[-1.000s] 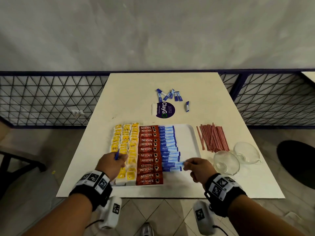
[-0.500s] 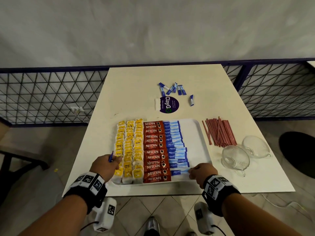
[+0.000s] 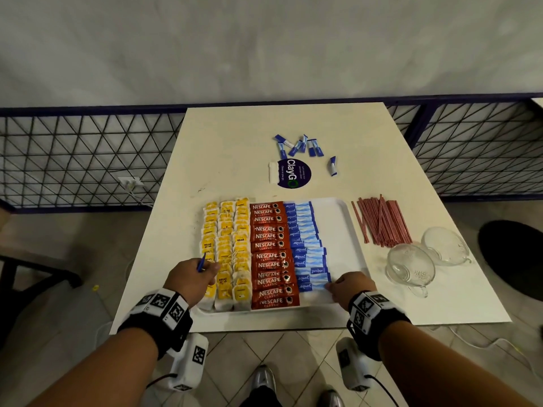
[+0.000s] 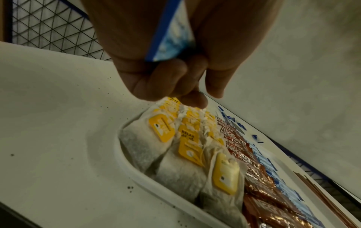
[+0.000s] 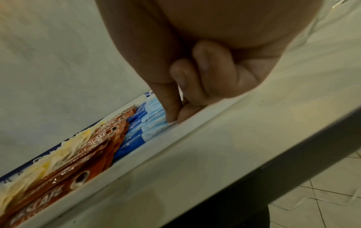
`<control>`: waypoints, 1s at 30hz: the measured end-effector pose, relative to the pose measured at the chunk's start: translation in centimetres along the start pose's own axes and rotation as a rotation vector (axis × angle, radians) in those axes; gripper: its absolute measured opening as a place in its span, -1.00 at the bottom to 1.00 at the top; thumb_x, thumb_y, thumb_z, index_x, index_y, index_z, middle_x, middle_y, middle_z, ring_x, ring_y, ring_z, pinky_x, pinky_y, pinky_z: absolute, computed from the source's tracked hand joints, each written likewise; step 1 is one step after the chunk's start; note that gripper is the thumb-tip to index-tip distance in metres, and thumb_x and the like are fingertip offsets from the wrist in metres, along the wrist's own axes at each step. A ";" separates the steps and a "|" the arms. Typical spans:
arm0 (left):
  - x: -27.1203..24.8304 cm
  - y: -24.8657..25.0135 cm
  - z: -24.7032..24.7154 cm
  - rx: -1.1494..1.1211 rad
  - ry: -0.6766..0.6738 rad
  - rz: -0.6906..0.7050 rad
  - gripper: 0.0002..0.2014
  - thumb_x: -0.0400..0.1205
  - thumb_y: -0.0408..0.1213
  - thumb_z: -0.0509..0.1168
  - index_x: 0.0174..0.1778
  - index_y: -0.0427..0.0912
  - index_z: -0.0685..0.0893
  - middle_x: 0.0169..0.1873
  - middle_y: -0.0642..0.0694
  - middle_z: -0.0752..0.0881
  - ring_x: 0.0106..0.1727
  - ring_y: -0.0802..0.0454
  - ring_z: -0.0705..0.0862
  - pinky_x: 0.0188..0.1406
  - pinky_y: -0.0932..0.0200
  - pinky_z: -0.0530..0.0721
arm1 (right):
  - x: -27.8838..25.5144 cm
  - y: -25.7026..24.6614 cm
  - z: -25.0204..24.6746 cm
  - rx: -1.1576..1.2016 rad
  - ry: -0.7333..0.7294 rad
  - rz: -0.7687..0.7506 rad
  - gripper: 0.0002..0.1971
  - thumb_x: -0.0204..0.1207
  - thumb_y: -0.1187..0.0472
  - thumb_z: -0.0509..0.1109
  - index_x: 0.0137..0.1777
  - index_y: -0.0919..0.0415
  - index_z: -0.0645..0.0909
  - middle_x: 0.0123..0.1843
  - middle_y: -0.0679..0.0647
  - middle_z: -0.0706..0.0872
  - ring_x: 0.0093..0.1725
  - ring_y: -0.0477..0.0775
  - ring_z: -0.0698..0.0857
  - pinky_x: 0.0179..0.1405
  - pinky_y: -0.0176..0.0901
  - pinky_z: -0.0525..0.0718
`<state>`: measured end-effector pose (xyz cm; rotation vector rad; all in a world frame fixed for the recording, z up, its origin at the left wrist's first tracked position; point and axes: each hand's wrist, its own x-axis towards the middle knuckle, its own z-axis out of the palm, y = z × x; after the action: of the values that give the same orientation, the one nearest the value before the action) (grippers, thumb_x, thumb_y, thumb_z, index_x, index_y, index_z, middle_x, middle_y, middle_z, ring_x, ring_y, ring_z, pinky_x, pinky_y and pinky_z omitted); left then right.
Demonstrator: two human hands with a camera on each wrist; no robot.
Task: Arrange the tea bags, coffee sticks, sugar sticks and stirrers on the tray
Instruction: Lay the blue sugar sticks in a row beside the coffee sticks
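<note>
A white tray (image 3: 338,230) is seen on a pale table (image 3: 235,142). On the tray, three columns of yellow-tagged tea bags (image 3: 224,248) are laid at the left, a column of red coffee sticks (image 3: 271,254) is laid beside them, and a column of blue sugar sticks (image 3: 307,245) is laid next to the coffee. The right part of the tray is left bare.

The left hand (image 3: 191,279) is held over the near end of the tea bags, with its fingers (image 4: 162,80) curled round one blue sugar stick (image 4: 171,30), which is gripped in the fist and sticks up out of it. The right hand (image 3: 351,286) is set at the near end of the sugar column. Its thumb and forefinger (image 5: 170,104) are drawn close together at the end of the nearest sugar stick (image 3: 313,286), which lies flat on the tray, while the other fingers are curled into the palm. Whether that stick is pinched or only touched cannot be told.

Red stirrers (image 3: 382,223) are piled on the table just right of the tray, off it. Two glass cups (image 3: 411,267) are lying on their sides near the stirrers. More loose sugar sticks (image 3: 299,145) are scattered at the far part of the table, behind a round dark sticker (image 3: 293,173).
</note>
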<state>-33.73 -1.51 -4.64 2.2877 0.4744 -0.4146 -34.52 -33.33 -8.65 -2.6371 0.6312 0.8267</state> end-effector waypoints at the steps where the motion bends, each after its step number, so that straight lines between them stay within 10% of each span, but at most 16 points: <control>1: 0.0 0.0 0.0 0.005 -0.002 0.007 -0.77 0.66 -0.02 0.28 -0.20 -0.07 0.66 -0.31 -0.02 0.75 -0.35 -0.01 0.62 -0.21 0.12 0.55 | 0.1 0.0 0.1 -0.010 0.003 -0.002 -0.56 0.52 -0.21 0.31 0.04 0.17 0.73 -0.01 0.02 0.79 0.00 0.03 0.73 0.01 -0.20 0.67; 8: -0.3 0.5 0.3 -0.053 -0.057 0.017 -0.74 0.65 -0.04 0.29 -0.12 -0.18 0.69 -0.43 -0.05 0.67 -0.50 0.04 0.49 -0.36 0.14 0.44 | -0.2 -0.3 -0.3 -0.108 -0.019 -0.032 -0.55 0.53 -0.21 0.30 0.08 0.17 0.70 -0.07 0.04 0.72 -0.05 0.03 0.68 -0.19 -0.26 0.52; 12: -1.6 2.0 0.6 -0.306 -0.192 -0.007 -0.70 0.70 -0.11 0.24 -0.05 -0.33 0.67 -0.54 -0.09 0.48 -0.60 0.01 0.35 -0.58 0.20 0.38 | -1.5 -0.2 -1.7 0.083 0.072 -0.060 -0.54 0.53 -0.26 0.28 -0.27 0.16 0.63 -0.31 0.01 0.67 -0.20 0.06 0.65 -0.27 -0.22 0.47; 22: -5.5 10.7 3.2 -0.319 -0.703 0.234 -0.82 0.59 -0.27 0.40 0.06 -0.09 0.57 -0.58 0.02 0.43 -0.58 0.08 0.37 -0.60 0.22 0.38 | -7.2 -5.4 -6.3 0.732 -0.124 -0.795 -0.93 0.53 0.05 0.44 -0.09 -0.19 0.70 -0.18 -0.14 0.77 -0.18 -0.17 0.68 -0.06 -0.13 0.67; 30: -5.2 11.5 3.2 -0.526 -0.491 0.207 -0.91 0.65 -0.25 0.32 -0.10 -0.19 0.66 -0.46 -0.08 0.66 -0.64 0.11 0.28 -0.67 0.32 0.28 | -6.5 -3.5 -8.0 0.750 0.060 -0.618 -0.83 0.58 0.14 0.37 -0.25 0.08 0.68 -0.33 -0.02 0.74 -0.44 -0.12 0.55 -0.30 -0.15 0.57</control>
<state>-33.56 -12.37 2.47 1.6324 0.0772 -0.6384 -33.88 -31.55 2.05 -1.9714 0.0704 0.2454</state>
